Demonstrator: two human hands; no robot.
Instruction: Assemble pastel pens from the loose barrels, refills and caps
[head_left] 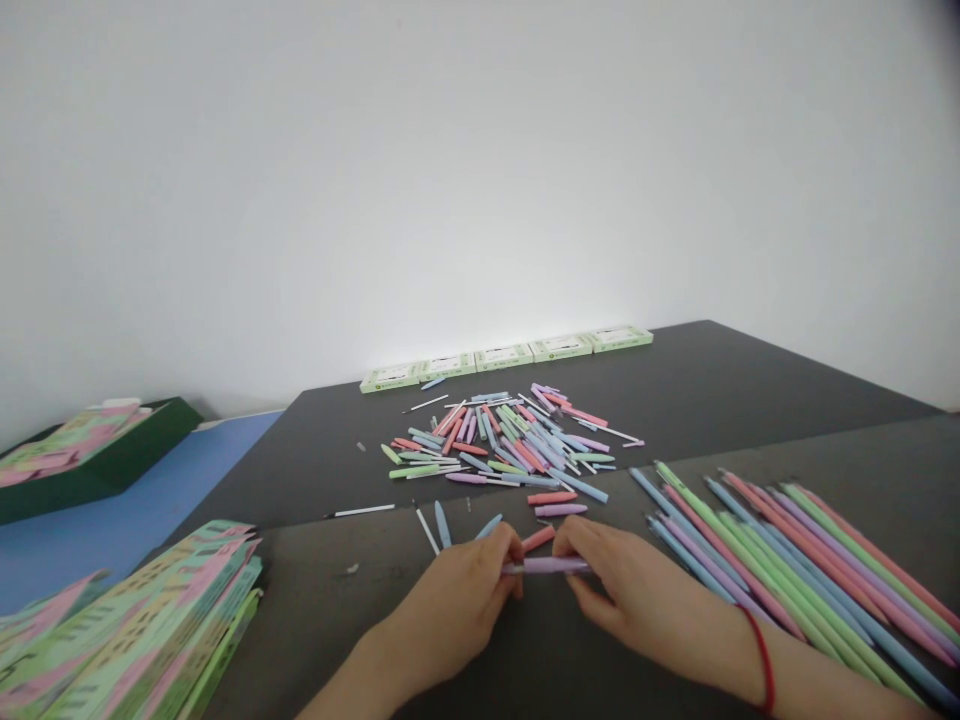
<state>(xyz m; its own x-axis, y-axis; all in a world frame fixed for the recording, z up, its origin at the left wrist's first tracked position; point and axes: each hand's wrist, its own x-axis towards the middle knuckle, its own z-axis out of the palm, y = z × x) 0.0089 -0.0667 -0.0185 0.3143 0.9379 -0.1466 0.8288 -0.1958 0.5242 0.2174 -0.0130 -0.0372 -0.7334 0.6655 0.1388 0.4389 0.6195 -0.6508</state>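
A light purple pen lies level between my two hands, just above the black table. The fingers of my left hand pinch its left end. Its right end sits in the closed fingers of my right hand, whose wrist carries a red cord. Right behind it is a red pen part, partly covered by my fingers. A purple piece and a red piece lie a little farther back. Near my left hand are blue pen parts and a white refill.
A heap of mixed pen parts and refills covers the table's middle. Many pens lie in rows at right. Flat green boxes line the back by the wall. Stacked colourful packaging and a dark green tray are at left.
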